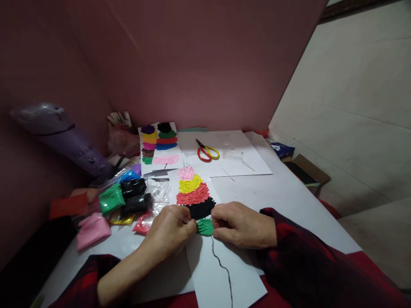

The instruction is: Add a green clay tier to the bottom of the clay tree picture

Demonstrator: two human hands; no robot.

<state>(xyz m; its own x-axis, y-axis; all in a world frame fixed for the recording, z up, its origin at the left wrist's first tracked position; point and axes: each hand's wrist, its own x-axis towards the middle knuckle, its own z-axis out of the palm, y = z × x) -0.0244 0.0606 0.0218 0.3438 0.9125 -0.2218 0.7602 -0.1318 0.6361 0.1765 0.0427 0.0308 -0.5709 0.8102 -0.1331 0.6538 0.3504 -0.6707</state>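
A white sheet lies in front of me with bands of modelling clay in pink, yellow, red and black, and a green clay band lowest. From it a dark wavy line runs down the paper. My left hand is closed in a pinch at the green band's left edge, with a thin, pale, stick-like tool partly showing between its fingers. Curled at the right end of the same band, my right hand has its fingertips pressed to the paper or clay; what they hold, if anything, is hidden.
Red-and-yellow-handled scissors lie on another white sheet behind, near thin needle-like sticks. A finished card with coloured bands stands at the back. Bagged clay is piled at left, by a purple package.
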